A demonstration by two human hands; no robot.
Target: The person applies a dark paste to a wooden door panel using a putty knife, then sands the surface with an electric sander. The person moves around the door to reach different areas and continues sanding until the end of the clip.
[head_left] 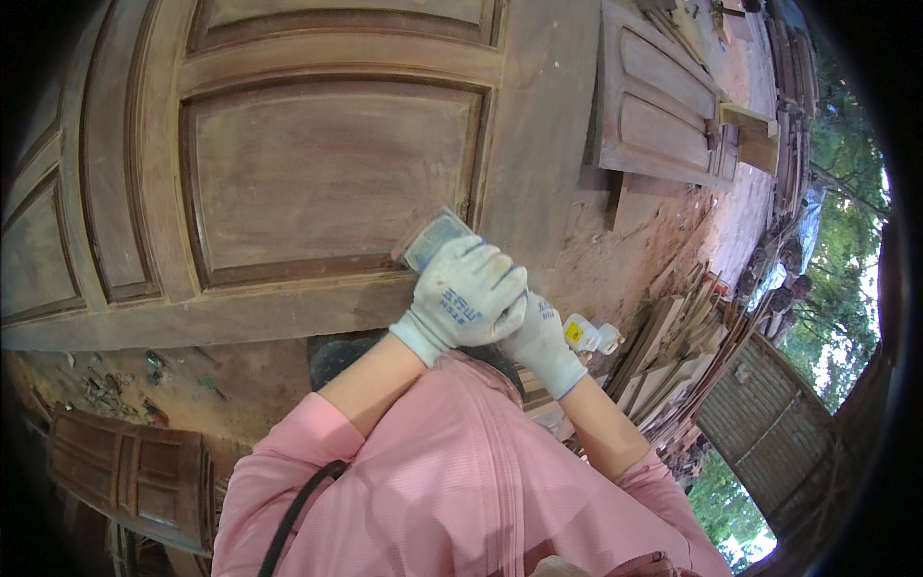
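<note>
A large brown panelled wooden door (pixel 327 178) lies in front of me, with dust on its face. What looks like a power sander (pixel 437 238), with a grey-green front end, rests at the lower right corner of the big recessed panel. My left hand (pixel 463 291), in a pale work glove, is closed over its top. Close behind it and partly covered by it, my gloved right hand (pixel 543 337) is closed on the rear of the tool. Most of the tool's body is hidden under the gloves. A black cord (pixel 298 514) runs over my left sleeve.
Another panelled door (pixel 663 106) lies at the far right, a darker one (pixel 130 471) at the lower left. Stacked wood strips (pixel 663 351) and a white bottle (pixel 582 332) with a yellow label are to my right. Scraps (pixel 125 385) litter the ground at left.
</note>
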